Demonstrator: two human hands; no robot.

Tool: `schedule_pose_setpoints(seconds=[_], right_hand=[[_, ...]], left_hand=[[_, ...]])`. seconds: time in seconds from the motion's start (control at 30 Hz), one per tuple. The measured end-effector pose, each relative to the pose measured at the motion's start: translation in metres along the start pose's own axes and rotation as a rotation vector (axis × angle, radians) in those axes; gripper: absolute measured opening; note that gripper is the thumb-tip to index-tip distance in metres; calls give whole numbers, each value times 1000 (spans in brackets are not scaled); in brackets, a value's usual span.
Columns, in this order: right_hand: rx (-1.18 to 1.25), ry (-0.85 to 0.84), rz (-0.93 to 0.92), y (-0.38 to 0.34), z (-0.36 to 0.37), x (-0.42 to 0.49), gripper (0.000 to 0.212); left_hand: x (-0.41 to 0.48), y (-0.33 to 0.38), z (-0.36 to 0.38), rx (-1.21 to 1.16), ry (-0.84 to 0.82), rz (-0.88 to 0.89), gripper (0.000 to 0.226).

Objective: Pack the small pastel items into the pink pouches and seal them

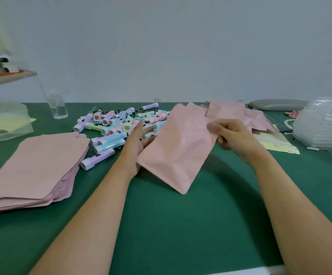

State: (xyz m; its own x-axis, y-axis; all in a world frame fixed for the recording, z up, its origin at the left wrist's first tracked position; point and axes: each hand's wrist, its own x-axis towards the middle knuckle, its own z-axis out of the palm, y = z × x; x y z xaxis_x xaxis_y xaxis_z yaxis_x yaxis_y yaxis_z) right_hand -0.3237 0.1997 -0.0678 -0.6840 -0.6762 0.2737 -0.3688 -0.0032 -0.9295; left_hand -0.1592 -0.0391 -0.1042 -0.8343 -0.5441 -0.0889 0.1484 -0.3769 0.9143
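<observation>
Head view: right hand (234, 135) grip pinches pink pouch (177, 151); left hand (138, 143) grip wide.

Pink pouch (178, 147): one, matte, rectangular, held tilted in the air above the green table (171, 225), one lower corner nearest the camera. Stack of pink pouches (34, 165): flat, slightly fanned, at left on the table; more pouches (228, 110) heaped at far right. Pastel items (113, 126): small blue, purple, pink and green cylinders with white ends, loosely heaped at centre.
</observation>
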Motion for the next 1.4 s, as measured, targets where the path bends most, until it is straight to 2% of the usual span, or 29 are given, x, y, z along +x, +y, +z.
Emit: schedule_pose_setpoints(seconds=[0.07,0.13,0.23,0.3,0.43,0.57,0.7,0.83,0.9,1.0,1.07,1.1,1.17,1.2,1.23,1.3,1.4], right_hand=[[194,300,-52,-2,-9,6,24],[309,570,-45,-3,-18,12,27],[355,791,25,4,-33,23,15],[351,767,141,16,-42,29,10],[257,645,354,45,-52,32,22],[234,593,340,49,-53,36,23],[-18,667,342,45,-43,37,34],[-142,620,337,49,-35,29,44],[-189,594,322,48,-29,27,52],[-292,537,271,39,-13,23,53],[-353,482,207,32,4,20,49],[-369,446,179,28,14,19,48],[-390,351,137,21,36,17,50],[-406,303,120,17,46,16,51],[-430,262,104,14,56,14,52],[-481,197,79,8,75,12,53],[-546,133,83,6,93,8,52]], left_hand=[[2,-1,-9,-175,-51,13,53],[0,-3,-14,-200,-116,24,57],[-3,-4,-9,-181,-90,45,50],[-4,-3,-4,-149,-67,67,42],[-7,-2,-1,-84,-56,84,34],[-8,-4,3,-17,-24,115,28],[-8,-6,5,45,7,131,26],[-13,-2,9,116,37,145,25],[-16,0,12,175,107,205,17],[-21,9,12,412,315,453,12],[-24,23,5,710,516,612,30],[-24,31,-3,955,650,607,46],[-27,48,-20,1382,845,328,82],[-29,55,-27,1486,872,161,95],[-32,60,-35,1522,877,24,100],[-36,66,-53,1491,851,-155,97],[-40,72,-78,1396,771,-291,92]])
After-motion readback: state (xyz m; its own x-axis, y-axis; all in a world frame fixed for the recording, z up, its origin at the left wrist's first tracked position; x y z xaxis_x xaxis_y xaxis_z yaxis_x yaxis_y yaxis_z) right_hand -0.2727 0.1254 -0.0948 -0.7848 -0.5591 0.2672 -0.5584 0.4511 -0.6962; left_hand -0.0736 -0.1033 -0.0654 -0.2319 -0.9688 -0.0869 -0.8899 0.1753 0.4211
